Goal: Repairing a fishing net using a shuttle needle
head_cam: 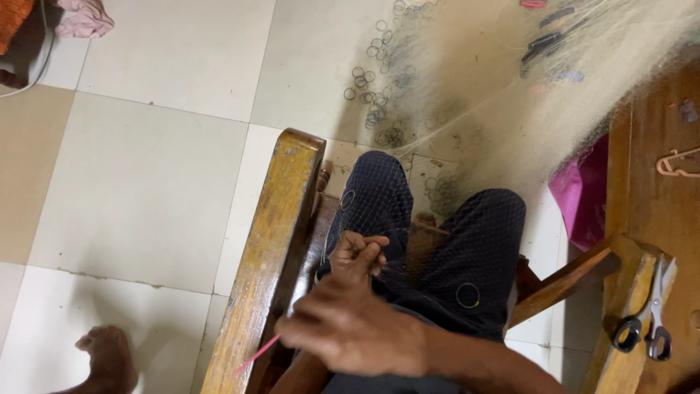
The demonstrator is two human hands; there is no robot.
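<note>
Pinching fine net [467,124] w/ left hand [359,255], right hand [350,328] gripping pink needle [257,355] — scissors [649,321] nearby

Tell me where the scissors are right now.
In the head view the scissors lie at the far right, on the wooden chair arm, blades pointing up the picture, well to the right of the person's knees and below the pink hanger.

Left hand [359,255] fisted over the lap, right hand [350,328] curled just behind.
</note>
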